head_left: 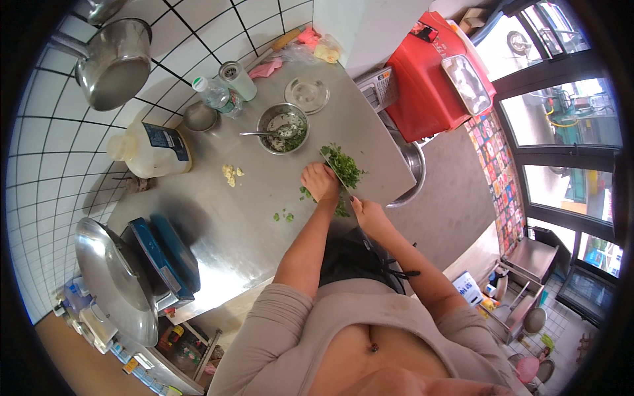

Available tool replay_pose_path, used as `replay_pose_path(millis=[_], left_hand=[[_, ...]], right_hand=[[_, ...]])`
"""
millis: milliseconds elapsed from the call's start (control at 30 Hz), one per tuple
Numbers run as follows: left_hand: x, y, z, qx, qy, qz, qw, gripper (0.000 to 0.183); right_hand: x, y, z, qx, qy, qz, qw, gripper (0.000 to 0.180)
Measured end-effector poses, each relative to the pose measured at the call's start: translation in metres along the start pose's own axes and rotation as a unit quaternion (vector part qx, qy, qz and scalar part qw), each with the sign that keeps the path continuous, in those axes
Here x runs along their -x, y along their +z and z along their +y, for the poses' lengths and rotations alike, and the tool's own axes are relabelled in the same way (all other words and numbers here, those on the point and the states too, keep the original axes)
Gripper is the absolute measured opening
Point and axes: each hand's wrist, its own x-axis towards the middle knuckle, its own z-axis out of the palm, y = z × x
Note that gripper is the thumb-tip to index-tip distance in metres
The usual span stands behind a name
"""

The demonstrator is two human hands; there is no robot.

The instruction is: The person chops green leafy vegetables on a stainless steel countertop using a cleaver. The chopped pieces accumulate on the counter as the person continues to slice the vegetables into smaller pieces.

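Observation:
My right hand [369, 215] grips the handle end of a knife [339, 174], whose blade lies among chopped green herbs [346, 166] on the metal counter [237, 208]. Close to the blade's left side, my left hand [320, 181] rests over more herbs with its fingers curled; what lies under them is hidden. Beyond it stands a metal bowl [283, 149] holding chopped herbs, pale bits and a spoon [267, 133]. A small heap of chopped garlic [230, 174] is to the left. Loose herb bits [284, 216] lie nearer me.
A large plastic jug [156, 151], a small metal bowl [200, 117], a plastic bottle [218, 96] and a jar [238, 79] stand along the tiled wall. A clear round lid [307, 94] lies behind the bowl. Right of the counter are a scale [379, 89] and a red-covered object [426, 84].

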Motion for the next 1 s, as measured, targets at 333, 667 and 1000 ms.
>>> replay_pose_path(millis=[333,667,1000], left_hand=[[0.0,-0.003,0.0,0.022,0.003,0.012,1.0,0.009],[-0.001,-0.004,0.001,0.008,0.005,0.019,1.0,0.009],[0.0,-0.001,-0.003,0.1,-0.016,0.048,0.994,0.007]], right_hand=[[-0.009,0.006,0.017,-0.084,-0.053,0.047,0.994,0.048],[0.014,-0.01,0.009,-0.035,-0.031,0.013,0.999,0.05],[0.019,-0.016,-0.009,-0.029,-0.012,0.0,1.0,0.055]])
